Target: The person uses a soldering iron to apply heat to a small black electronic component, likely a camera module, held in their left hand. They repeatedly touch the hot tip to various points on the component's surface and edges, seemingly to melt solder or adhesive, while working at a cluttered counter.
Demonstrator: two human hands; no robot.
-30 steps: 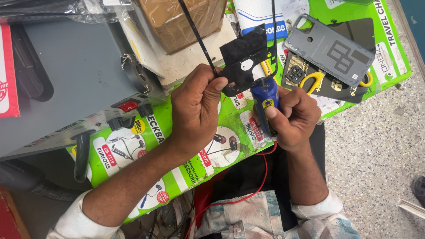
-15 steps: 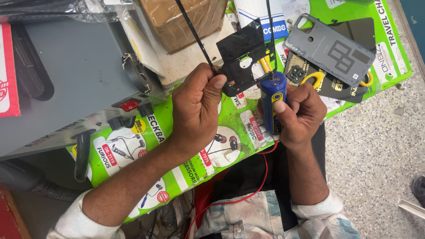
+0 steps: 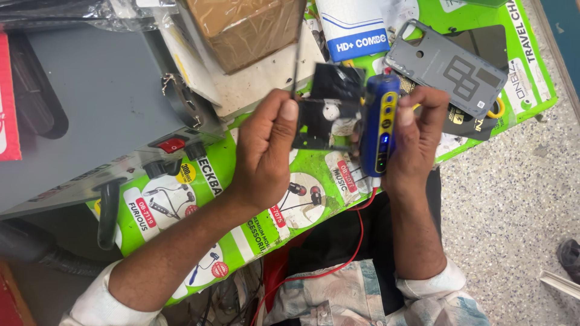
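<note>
Presently, at centre frame: left hand (image 3: pixel 266 148), fingers curled shut, thumb pressed on the left edge of a black flat component (image 3: pixel 326 124) with a thin black wire (image 3: pixel 296 60) rising from it toward the top of the frame. Right hand (image 3: pixel 417 142), closed around a blue handheld device (image 3: pixel 379 124) with a yellow strip and small lit indicator, held upright just right of the black component and touching it. A red wire (image 3: pixel 356 241) runs from under the device down toward the lower centre.

Beneath the hands: counter covered by a green printed sheet (image 3: pixel 272 229) showing earphone pictures. Upper right: grey phone back cover (image 3: pixel 447 66) lying on a dark flat panel (image 3: pixel 477 42). Upper centre: brown cardboard box (image 3: pixel 241 30), with a white and blue packet (image 3: pixel 356 27) beside it. Left: grey metal unit (image 3: pixel 84 115) with a red switch (image 3: pixel 172 145). Right side: speckled floor (image 3: pixel 513 199).
</note>
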